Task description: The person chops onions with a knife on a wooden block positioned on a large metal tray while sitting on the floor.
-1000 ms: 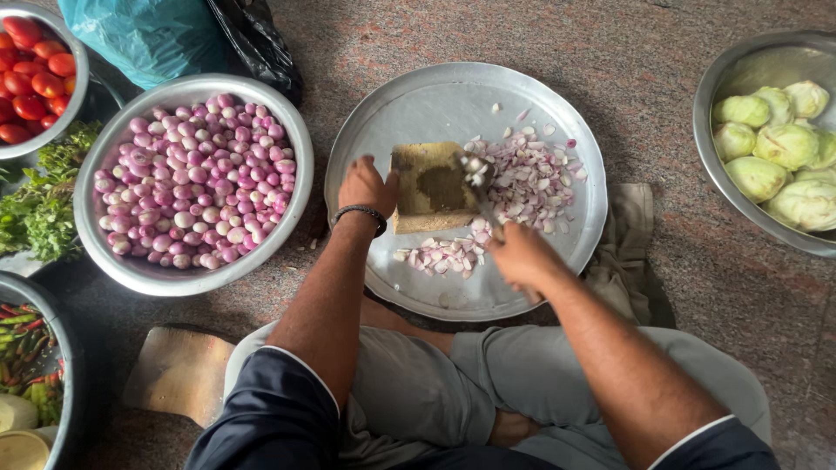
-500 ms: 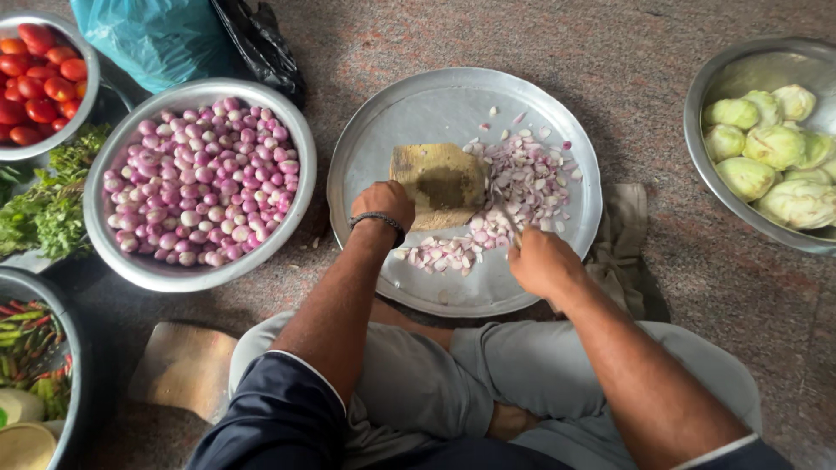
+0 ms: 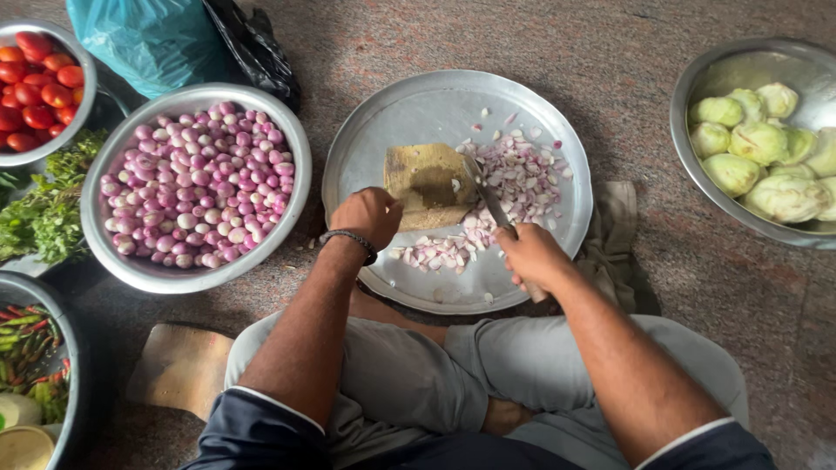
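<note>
A seated person chops small purple onions on a little wooden block set inside a wide steel tray on the floor.

The right hand (image 3: 533,257) is clenched round the handle of a slim steel knife (image 3: 494,205), blade angled up toward the block so cut pieces fall aside. The left hand (image 3: 370,216), curled with fingertips tucked, presses on the near edge of the small worn wooden chopping block (image 3: 429,178), steadying whatever it pins; that piece is hidden. The block sits at centre frame in the round shallow steel tray (image 3: 409,113), whose rim catches the heap of chopped pinkish onion (image 3: 514,178) to its right. At left centre, within the left arm's reach, stands a steel bowl of peeled purple onions (image 3: 196,183); at upper right, a steel bowl of pale green vegetables (image 3: 766,139); at upper left, a bowl of red tomatoes (image 3: 39,78).
</note>
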